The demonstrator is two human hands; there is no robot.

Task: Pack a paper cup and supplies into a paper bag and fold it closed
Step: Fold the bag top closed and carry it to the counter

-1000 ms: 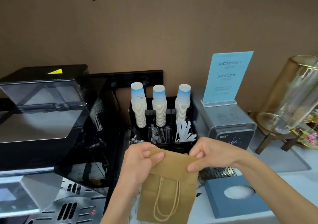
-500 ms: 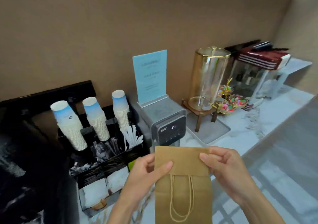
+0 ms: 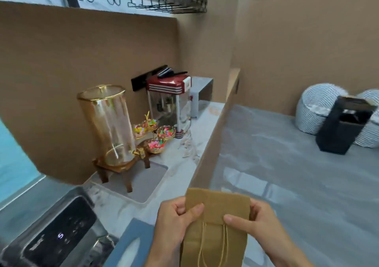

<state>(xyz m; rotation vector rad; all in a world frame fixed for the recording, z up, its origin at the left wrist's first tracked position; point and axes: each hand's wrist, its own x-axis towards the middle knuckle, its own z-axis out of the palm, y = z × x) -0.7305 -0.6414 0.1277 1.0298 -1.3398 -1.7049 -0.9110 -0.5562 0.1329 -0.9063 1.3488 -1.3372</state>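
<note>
Brown paper bag (image 3: 215, 232), top folded over, pinched by my left hand (image 3: 176, 221) and right hand (image 3: 254, 223); a loosened grip could let the fold spring open.

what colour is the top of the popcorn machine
Red with white stripes; the popcorn machine shows in the head view, the only one.
</note>
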